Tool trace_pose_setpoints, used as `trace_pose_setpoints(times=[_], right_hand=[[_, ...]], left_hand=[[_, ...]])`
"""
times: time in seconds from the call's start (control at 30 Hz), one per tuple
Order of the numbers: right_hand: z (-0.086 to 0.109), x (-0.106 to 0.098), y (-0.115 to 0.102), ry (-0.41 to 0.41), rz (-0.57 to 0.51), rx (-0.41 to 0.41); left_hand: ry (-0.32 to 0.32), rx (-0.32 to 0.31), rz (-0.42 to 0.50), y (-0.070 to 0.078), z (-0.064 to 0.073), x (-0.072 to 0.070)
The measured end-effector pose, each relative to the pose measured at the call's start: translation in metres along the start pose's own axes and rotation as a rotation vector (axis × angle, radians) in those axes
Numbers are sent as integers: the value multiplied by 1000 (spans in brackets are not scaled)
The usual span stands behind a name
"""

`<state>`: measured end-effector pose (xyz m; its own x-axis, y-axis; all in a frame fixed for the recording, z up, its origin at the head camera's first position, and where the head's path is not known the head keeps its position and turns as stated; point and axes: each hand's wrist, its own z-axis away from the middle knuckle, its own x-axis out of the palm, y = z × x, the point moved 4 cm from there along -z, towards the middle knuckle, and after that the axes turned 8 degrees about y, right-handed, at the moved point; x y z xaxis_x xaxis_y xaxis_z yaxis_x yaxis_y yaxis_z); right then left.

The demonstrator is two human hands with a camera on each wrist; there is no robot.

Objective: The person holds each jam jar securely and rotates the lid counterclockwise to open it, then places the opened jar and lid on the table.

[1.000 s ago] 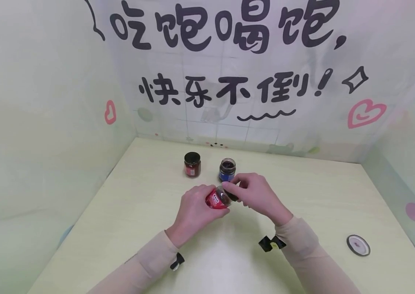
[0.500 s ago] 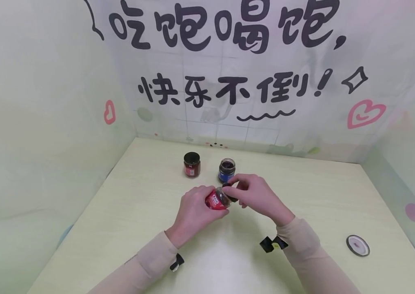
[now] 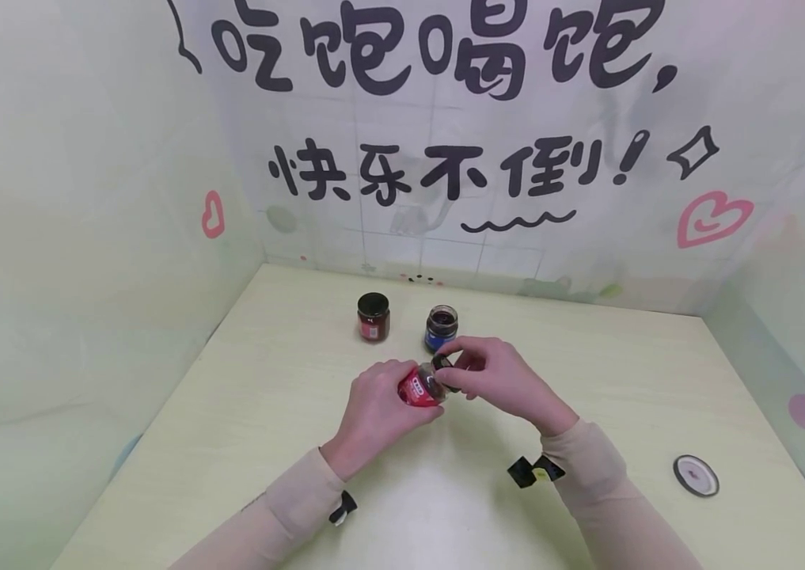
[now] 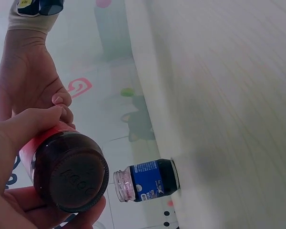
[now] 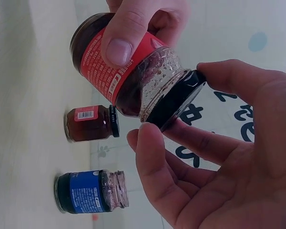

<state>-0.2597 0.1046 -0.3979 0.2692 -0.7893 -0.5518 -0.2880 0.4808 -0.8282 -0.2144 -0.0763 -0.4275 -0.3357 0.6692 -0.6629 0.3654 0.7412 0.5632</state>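
My left hand (image 3: 374,408) grips a glass jar (image 3: 416,388) with a red label and dark contents, raised and tilted over the table. Its round base (image 4: 77,180) faces the left wrist camera. At the jar's mouth is a black lid (image 5: 176,101), which my right hand (image 3: 505,384) pinches at the rim between thumb and fingers. In the right wrist view the lid sits right at the glass neck. Behind the hands, an uncovered jar (image 3: 441,334) with a blue label stands upright, dark stuff inside.
Left of the blue-labelled jar stands another jar (image 3: 374,320), with a dark lid on and a pinkish label. A loose lid (image 3: 696,476) lies with its pale inside up at the table's right. A printed wall (image 3: 402,245) rises behind the pale table (image 3: 288,356).
My right thumb and fingers have shifted round the black lid, and more of it shows in the head view. The left hand and its jar stay nearly still.
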Motion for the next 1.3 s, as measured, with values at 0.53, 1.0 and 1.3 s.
trace_pose_setpoints(times=[0.53, 1.0, 1.3], right_hand=[[2, -6, -3, -61, 14, -1], [1, -6, -4, 2, -34, 62], [2, -4, -8, 63, -78, 127]], left_hand=[[6, 3, -8, 0, 0, 0], [9, 22, 5, 2, 1, 0], [9, 36, 8, 6, 1, 0]])
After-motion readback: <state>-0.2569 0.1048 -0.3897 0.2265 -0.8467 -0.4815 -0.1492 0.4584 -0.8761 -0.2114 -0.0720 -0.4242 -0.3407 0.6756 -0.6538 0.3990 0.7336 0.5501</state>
